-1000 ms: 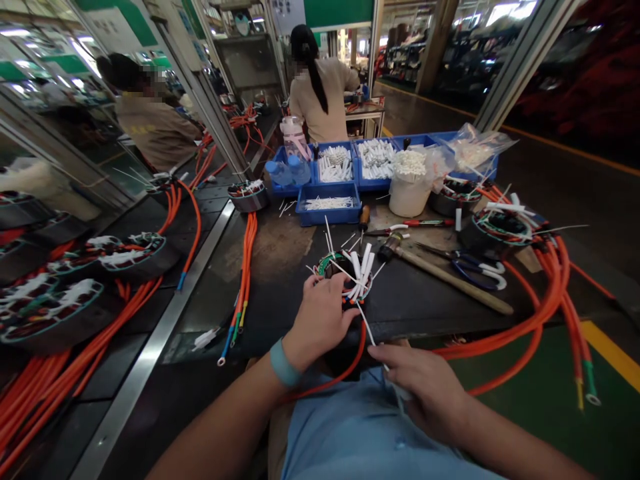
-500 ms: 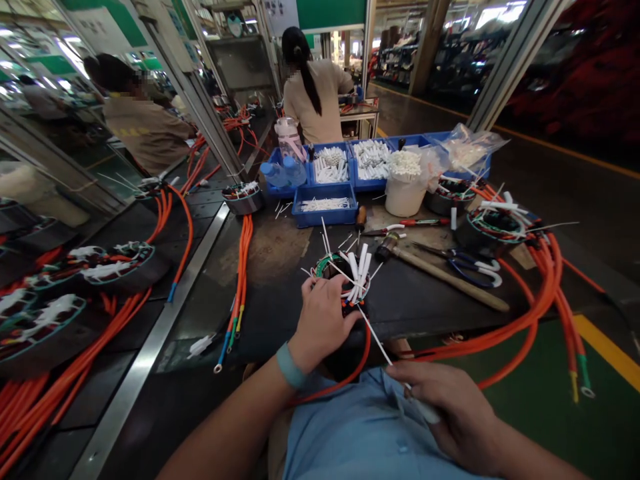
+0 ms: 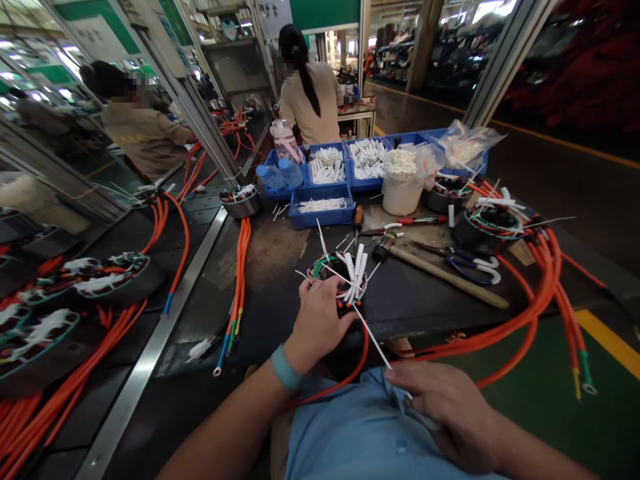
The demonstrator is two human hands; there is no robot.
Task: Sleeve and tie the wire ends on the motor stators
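- Head view: the left hand is holding the near left side of a wound ring, thumb spread from the fingers.
- The ring is resting at the near edge of the dark bench, white tubes sticking up from it.
- The right hand is pinching a white strip running straight from the ring.
- A hammer is lying to the ring's right.

Hammer right of the stator
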